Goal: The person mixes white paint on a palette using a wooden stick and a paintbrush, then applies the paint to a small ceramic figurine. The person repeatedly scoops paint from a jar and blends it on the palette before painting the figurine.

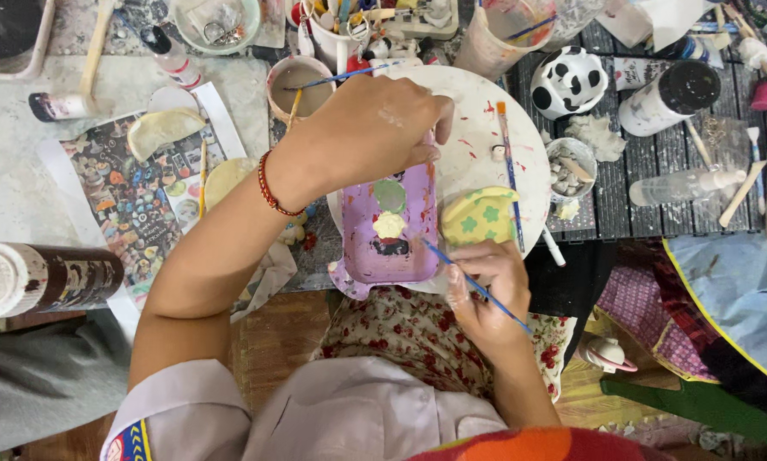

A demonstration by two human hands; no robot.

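While I look down from the head camera, I see the left hand [375, 128] reaching across a white round board [528, 171] on the table. Its fingers are closed on the far edge of a purple tray [362, 248], which serves as a palette and lies at the near side of the board, partly over its edge. On the tray there are a green blob, a pale yellow blob and a dark blob of paint.

The right hand [486, 290] is near my body, just right of the tray. Its fingers are pinched around a thin blue brush [473, 284], and the tip of the brush points left toward the near right corner of the tray. Just far of this hand lies a small yellow piece with green flower marks [479, 218]; it seems to touch the fingertips, but I cannot tell if the hand holds it.

A second brush with an orange tip [507, 162] lies on the board. Far right stands a cow-patterned mug [569, 81]. At the far side of the left hand stands a cup of muddy water [298, 85], and a printed picture sheet [136, 196] lies at the left.
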